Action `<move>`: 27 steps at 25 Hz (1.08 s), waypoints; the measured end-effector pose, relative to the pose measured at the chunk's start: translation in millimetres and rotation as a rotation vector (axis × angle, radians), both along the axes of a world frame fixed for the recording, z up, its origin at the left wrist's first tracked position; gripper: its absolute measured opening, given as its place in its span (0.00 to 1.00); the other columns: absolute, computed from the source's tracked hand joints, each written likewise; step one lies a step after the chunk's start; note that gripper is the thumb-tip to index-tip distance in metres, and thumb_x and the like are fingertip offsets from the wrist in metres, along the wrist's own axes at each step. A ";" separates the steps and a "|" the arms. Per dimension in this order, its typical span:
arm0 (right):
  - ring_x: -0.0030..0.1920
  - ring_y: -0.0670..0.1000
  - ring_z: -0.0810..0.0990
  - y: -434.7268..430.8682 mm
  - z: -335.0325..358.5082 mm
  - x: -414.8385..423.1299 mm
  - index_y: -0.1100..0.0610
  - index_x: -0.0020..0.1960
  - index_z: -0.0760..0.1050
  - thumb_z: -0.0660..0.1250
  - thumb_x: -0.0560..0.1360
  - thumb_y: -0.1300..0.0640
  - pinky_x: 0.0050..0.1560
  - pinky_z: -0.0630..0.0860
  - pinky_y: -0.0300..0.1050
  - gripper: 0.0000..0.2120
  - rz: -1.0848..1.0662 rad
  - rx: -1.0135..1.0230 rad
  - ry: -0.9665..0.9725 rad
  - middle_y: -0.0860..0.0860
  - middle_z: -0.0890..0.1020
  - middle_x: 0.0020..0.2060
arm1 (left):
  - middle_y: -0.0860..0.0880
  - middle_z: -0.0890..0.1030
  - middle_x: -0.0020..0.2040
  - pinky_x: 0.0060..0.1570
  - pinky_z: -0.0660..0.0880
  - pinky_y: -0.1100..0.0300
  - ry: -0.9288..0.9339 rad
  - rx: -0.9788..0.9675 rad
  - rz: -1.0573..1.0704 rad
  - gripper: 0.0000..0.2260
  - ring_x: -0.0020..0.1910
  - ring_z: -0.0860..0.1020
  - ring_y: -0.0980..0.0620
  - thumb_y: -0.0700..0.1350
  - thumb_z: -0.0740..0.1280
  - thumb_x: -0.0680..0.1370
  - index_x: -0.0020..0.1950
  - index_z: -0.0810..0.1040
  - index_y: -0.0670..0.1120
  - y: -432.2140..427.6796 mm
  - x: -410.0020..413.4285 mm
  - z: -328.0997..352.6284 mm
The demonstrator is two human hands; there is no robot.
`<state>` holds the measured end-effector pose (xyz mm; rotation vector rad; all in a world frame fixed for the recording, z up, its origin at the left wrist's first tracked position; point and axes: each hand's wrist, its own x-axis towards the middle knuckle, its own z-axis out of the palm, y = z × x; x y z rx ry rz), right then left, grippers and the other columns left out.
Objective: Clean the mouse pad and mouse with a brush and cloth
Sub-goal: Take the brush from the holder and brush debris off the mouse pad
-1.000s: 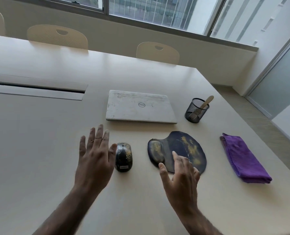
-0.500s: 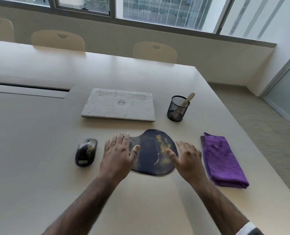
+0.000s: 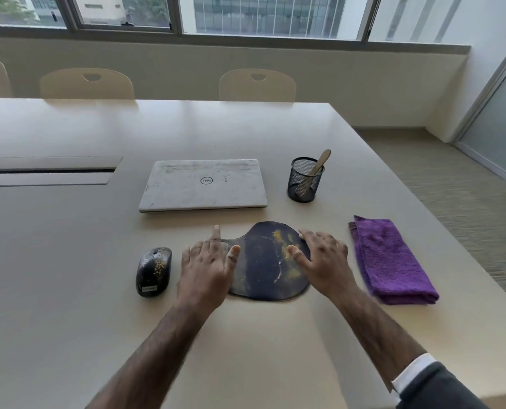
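A dark round mouse pad (image 3: pixel 265 261) with yellow dust lies flat in front of me. My left hand (image 3: pixel 209 267) rests with spread fingers on its left edge, over the wrist rest. My right hand (image 3: pixel 324 261) lies with spread fingers on its right edge. A black mouse (image 3: pixel 153 271), also dusted yellow, sits on the table to the left of my left hand. The folded purple cloth (image 3: pixel 389 261) lies to the right of the pad. A wooden-handled brush (image 3: pixel 315 169) stands in a black mesh cup (image 3: pixel 305 181) behind the pad.
A closed white laptop (image 3: pixel 204 185) lies behind the pad. The table (image 3: pixel 68 290) has a cable slot (image 3: pixel 46 171) at the left, and its right edge runs close beside the cloth. Chairs (image 3: pixel 257 85) stand along the far side under the windows.
Both hands moved from hovering near the mouse and pad onto the pad's two sides. The view shifted, so everything sits more centred.
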<state>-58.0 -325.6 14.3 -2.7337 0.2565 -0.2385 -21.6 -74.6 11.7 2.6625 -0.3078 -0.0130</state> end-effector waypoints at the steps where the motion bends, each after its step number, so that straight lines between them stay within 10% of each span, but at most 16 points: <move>1: 0.71 0.53 0.70 0.5 -0.2 -2.7 0.50 0.73 0.70 0.47 0.75 0.31 0.72 0.58 0.57 0.36 -0.002 -0.004 -0.002 0.49 0.79 0.65 | 0.47 0.68 0.77 0.78 0.49 0.47 0.003 0.010 -0.007 0.37 0.78 0.60 0.46 0.68 0.40 0.81 0.84 0.47 0.48 0.2 -2.6 -1.6; 19: 0.74 0.55 0.68 -4.8 -7.6 -38.8 0.52 0.76 0.68 0.45 0.77 0.29 0.77 0.55 0.63 0.38 0.008 -0.019 -0.050 0.51 0.77 0.69 | 0.48 0.59 0.83 0.81 0.43 0.49 -0.151 0.037 -0.081 0.44 0.82 0.53 0.50 0.75 0.42 0.77 0.84 0.51 0.47 12.4 -36.9 -21.8; 27: 0.60 0.61 0.81 -56.7 54.2 76.7 0.57 0.64 0.79 0.65 0.80 0.44 0.59 0.73 0.57 0.21 -0.172 -0.028 -0.233 0.57 0.84 0.59 | 0.47 0.60 0.82 0.81 0.47 0.47 -0.184 0.076 -0.117 0.51 0.82 0.54 0.49 0.81 0.47 0.72 0.84 0.53 0.46 12.5 -37.2 -23.0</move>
